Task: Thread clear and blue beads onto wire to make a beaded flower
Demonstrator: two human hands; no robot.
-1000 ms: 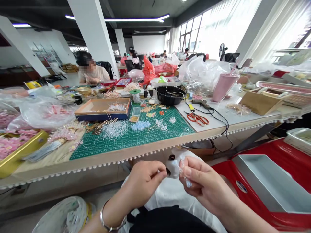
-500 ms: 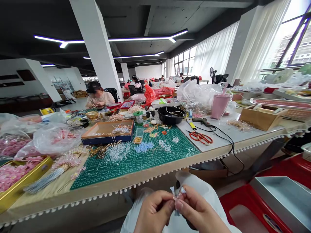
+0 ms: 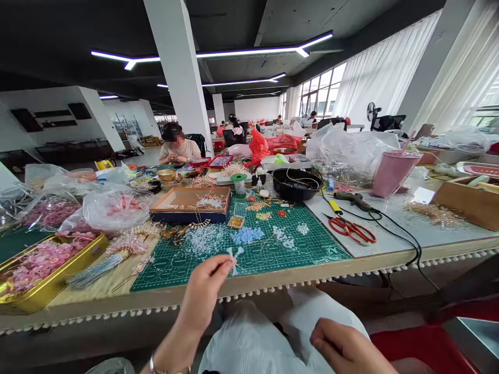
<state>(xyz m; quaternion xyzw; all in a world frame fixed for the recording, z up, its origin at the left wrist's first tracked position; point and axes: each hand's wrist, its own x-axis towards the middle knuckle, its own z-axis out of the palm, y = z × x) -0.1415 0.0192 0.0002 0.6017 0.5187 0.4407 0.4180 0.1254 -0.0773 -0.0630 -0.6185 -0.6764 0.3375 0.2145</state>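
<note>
Pale blue spray [image 3: 234, 258], three-pronged, sits at the fingertips of the left hand [image 3: 207, 285], just off the thumb's right side. Its thumb and forefinger are clamped together on it near the middle. Two prongs spread upward in the view, one leaning left and one right, away from the person; the third points down toward the table edge. The long axis thus runs nearly upright in the view, crosswise to the fingers. The spray shows against the near edge of the green cutting mat [image 3: 307, 252]; whether it touches the mat I cannot tell.

Just beyond the left hand lie blue petals [image 3: 247, 235], slightly to its right, and clear beads [image 3: 205, 239]. Red-handled scissors [image 3: 345, 227] lie well to its right. The right hand [image 3: 341, 343], well apart, has its fingers curled; whether they grip anything I cannot tell.
</note>
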